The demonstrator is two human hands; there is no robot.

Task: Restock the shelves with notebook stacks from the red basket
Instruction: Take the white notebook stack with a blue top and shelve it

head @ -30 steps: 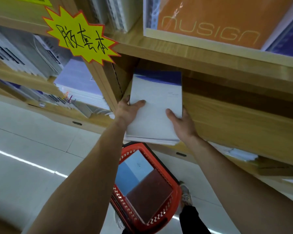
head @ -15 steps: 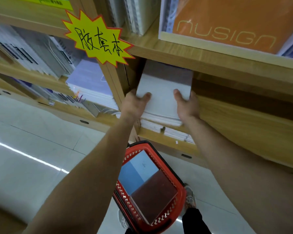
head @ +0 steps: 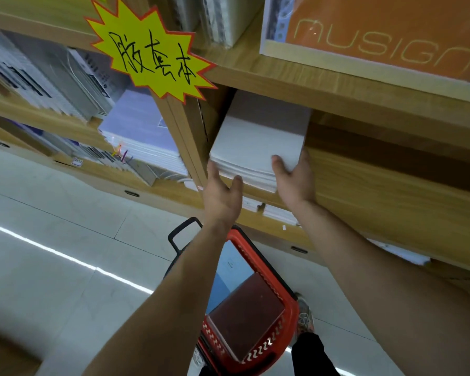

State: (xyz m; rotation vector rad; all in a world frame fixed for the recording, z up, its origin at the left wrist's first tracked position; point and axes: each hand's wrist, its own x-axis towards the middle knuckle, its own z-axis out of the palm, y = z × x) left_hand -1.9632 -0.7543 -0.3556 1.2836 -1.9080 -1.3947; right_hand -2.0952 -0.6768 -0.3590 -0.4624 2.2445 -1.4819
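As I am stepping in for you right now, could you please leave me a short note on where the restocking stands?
Left hand: open, straight fingers against the front left corner of the notebook stack.
Right hand: holds the front right corner, thumb on top.
Done: the stack lies in the shelf compartment, front edge near the lip.
Left: square it up, let go, then shelve the blue notebooks and dark red notebooks from the red basket on the floor.

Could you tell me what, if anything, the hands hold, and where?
Right hand grips the notebook stack at its front right corner; left hand touches its front left edge.
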